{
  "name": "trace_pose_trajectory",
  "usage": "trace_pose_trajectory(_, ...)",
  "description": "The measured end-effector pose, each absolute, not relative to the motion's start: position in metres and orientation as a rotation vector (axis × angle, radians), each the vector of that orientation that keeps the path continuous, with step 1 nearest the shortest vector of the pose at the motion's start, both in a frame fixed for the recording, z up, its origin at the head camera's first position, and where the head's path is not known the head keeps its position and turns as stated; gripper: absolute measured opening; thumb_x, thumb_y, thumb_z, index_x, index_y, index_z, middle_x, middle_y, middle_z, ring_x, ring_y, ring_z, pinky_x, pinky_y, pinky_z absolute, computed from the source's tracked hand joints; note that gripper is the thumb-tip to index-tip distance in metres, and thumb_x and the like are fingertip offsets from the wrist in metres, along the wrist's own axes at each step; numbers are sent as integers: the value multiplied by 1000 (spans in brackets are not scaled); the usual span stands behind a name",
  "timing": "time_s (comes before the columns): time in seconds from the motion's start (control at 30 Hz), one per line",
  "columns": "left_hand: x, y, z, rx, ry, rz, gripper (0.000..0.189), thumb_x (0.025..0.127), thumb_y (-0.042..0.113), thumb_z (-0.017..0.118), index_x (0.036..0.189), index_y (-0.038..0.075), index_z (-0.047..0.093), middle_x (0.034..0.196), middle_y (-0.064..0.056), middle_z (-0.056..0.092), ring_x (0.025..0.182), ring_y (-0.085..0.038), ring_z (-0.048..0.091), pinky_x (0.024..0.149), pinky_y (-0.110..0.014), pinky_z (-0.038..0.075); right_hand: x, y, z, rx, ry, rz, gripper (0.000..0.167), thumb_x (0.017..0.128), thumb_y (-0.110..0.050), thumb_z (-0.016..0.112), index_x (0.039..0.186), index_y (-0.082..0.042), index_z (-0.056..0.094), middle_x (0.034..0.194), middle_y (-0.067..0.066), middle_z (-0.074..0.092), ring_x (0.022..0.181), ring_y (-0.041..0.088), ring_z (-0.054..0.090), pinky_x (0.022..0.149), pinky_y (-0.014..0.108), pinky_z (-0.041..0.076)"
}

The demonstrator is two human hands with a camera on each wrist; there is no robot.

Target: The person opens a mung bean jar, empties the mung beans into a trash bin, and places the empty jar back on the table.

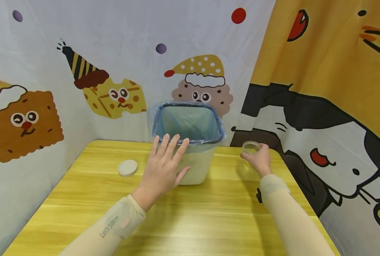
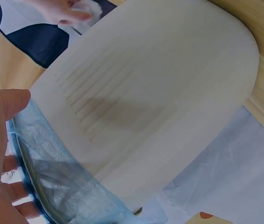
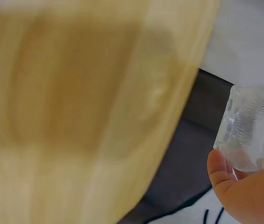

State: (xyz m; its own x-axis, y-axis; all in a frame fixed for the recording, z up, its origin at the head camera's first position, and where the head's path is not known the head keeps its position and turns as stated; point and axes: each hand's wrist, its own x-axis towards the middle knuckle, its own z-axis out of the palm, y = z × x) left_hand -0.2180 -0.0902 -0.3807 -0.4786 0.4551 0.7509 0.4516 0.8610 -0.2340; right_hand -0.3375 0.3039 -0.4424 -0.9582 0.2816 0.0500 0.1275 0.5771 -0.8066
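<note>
A cream trash bin [image 1: 197, 167] stands on the table, its rim covered by a translucent blue bag [image 1: 221, 133]. My left hand [image 1: 162, 165] is in front of the bin with fingers spread and straight, the fingertips overlapping the near rim in the head view. In the left wrist view, its thumb [image 2: 17, 102] shows beside the bag's edge. Over the table's far right part, my right hand [image 1: 261, 160] grips a clear, ridged jar [image 3: 251, 128] between thumb and fingers. The jar has no lid on it. A round white lid [image 1: 128, 168] lies flat left of the bin.
The yellow wood-grain table [image 1: 190, 220] has a far edge close to a cartoon-printed cloth backdrop [image 1: 119, 32]. Beside my right wrist is a small black object [image 1: 259, 195], partly hidden by the sleeve.
</note>
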Motion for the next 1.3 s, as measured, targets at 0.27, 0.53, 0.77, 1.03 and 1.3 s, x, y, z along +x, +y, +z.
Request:
trace_pose_trajectory(0.27,-218,-90,-381,-656,-2138,13,94,87,56,83,162,13,45,156,-21,54,142,-48,53,124,-67,36,-341,299,-464,-348,-2681,1356,103,88,-34,86,163,-1,23,163,30,41,142,48,50,115,59,48)
trace_pose_trajectory(0.53,-219,-90,-379,-667,-2141,18,92,89,55,82,162,13,45,156,-21,54,143,-48,53,124,-67,36,-343,290,-479,-277,-2725,1374,101,88,-32,86,160,3,25,161,33,42,139,50,53,113,59,50)
trace_pose_trajectory(0.77,-219,-91,-381,-666,-2147,18,91,90,55,81,162,12,45,156,-21,54,144,-48,52,124,-67,36,-344,275,-482,-215,-2723,1393,98,90,-30,86,159,3,25,161,34,40,140,51,53,116,60,48)
trace_pose_trajectory(1.03,-218,-90,-381,-667,-2141,18,92,89,55,82,162,12,44,156,-21,53,144,-48,51,124,-67,36,-347,266,-487,-193,-2738,1413,100,89,-30,86,160,2,23,163,34,38,143,51,51,119,60,46)
trace_pose_trajectory(1.3,-219,-90,-381,-665,-2146,10,93,89,54,82,163,12,44,157,-22,53,145,-48,50,124,-67,35,-350,265,-490,-246,-2794,1382,107,88,-34,87,163,2,19,167,34,35,149,51,44,123,60,42)
